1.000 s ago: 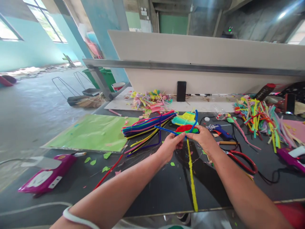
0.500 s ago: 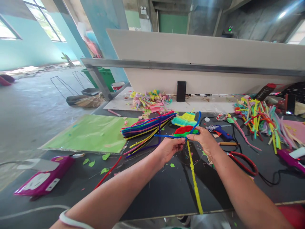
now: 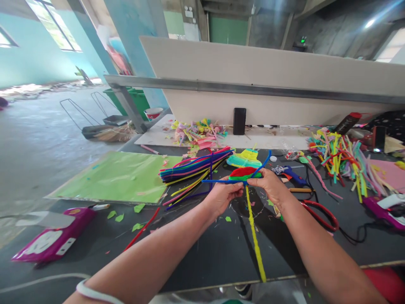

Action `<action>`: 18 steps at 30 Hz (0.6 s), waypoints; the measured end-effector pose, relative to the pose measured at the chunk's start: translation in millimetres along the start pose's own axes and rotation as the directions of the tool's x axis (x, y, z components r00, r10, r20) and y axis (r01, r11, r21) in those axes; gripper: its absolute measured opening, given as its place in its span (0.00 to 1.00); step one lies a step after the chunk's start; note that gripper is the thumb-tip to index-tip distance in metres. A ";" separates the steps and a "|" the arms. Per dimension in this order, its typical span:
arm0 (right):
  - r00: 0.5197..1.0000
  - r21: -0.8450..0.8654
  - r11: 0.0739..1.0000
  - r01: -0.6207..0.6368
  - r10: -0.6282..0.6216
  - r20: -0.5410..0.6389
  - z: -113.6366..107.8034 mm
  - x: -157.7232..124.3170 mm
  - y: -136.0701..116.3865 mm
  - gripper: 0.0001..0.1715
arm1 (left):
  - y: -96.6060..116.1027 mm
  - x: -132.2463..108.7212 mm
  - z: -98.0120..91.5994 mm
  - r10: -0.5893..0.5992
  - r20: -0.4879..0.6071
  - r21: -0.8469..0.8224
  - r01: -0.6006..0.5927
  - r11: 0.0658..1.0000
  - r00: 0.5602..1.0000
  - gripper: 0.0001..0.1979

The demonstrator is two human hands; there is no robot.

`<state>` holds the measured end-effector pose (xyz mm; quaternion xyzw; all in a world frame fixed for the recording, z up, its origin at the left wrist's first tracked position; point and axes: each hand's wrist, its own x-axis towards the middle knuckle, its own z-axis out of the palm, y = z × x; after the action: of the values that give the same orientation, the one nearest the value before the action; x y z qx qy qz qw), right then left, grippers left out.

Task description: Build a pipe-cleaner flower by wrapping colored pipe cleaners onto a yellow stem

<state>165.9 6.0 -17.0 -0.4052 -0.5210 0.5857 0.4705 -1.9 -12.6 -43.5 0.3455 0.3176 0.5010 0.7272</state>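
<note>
Running from near the front edge of the dark table (image 3: 196, 266), a yellow stem (image 3: 253, 228) reaches up to a red-and-green piece (image 3: 242, 173). The left hand (image 3: 225, 196) and right hand (image 3: 269, 185) pinch its near side, where a blue stem (image 3: 266, 158) crosses. Beyond lie bundled stems (image 3: 196, 165) and a yellow-and-teal piece (image 3: 244, 159); farther back stands a black phone (image 3: 239, 121).
</note>
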 end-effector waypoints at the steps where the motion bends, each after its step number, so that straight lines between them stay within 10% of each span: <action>1: 1.000 -0.006 1.000 0.009 -0.009 -0.012 1.2 -0.7 -0.9 0.26 | 0.7 -0.9 -0.1 -0.005 0.015 0.015 0.004 1.000 1.000 0.13; 18: 0.999 0.083 0.996 0.018 -0.021 0.042 -0.8 5.7 15.1 0.20 | -9.7 2.3 -3.7 -0.120 0.019 -0.033 0.120 0.992 0.993 0.13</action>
<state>163.4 11.5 -32.0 -0.3677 -0.5101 0.6107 0.4813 0.8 -12.2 -53.8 0.3175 0.3228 0.4587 0.7646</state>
